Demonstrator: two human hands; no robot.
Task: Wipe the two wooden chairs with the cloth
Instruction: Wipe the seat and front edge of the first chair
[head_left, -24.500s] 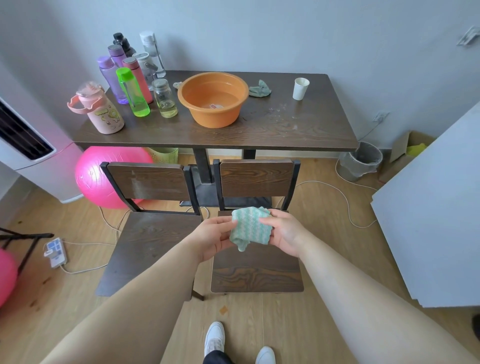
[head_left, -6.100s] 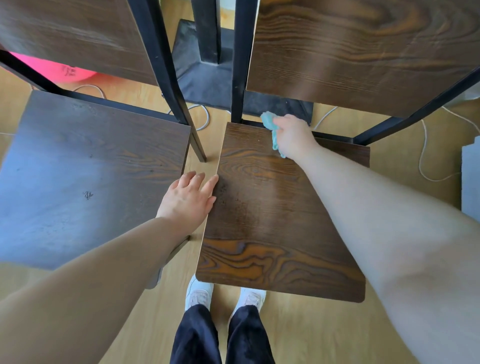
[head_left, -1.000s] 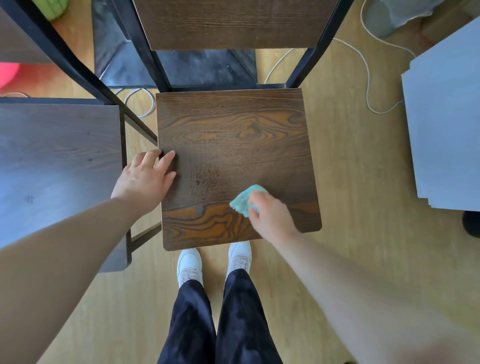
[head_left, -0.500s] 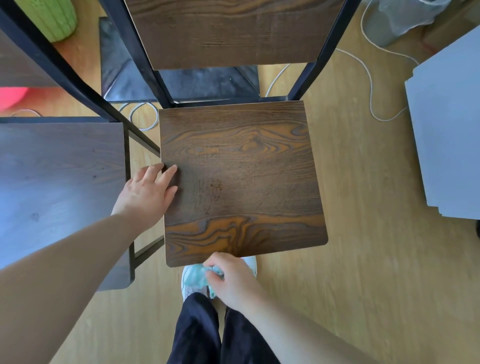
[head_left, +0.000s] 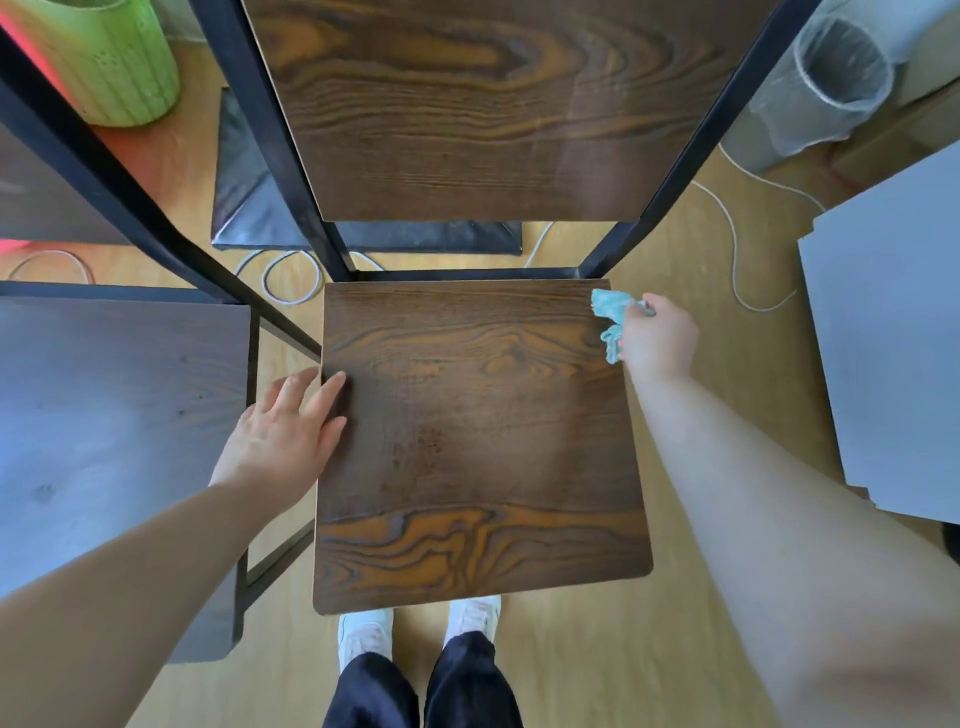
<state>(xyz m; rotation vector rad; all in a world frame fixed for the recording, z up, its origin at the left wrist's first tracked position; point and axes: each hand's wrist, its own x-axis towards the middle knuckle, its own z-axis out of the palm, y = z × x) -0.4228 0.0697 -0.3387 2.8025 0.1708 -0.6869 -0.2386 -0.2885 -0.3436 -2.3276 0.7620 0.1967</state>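
Your right hand, clutching the teal cloth, has swung to the back-right corner of the chair seat (left hand flat, fingers straight), where dangling cloth could snag the frame.

Glossy grained wood chair seat (black metal frame), soft cloth

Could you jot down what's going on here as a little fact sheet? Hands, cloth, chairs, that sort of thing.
Activity: wiping a wooden chair
Right hand: grips the teal cloth at the far right corner of the near chair seat
Left hand: flat, fingers straight, resting on that seat's left edge
Second chair: stands alongside, to the left
Floor items: green bin far left, lined waste bin far right
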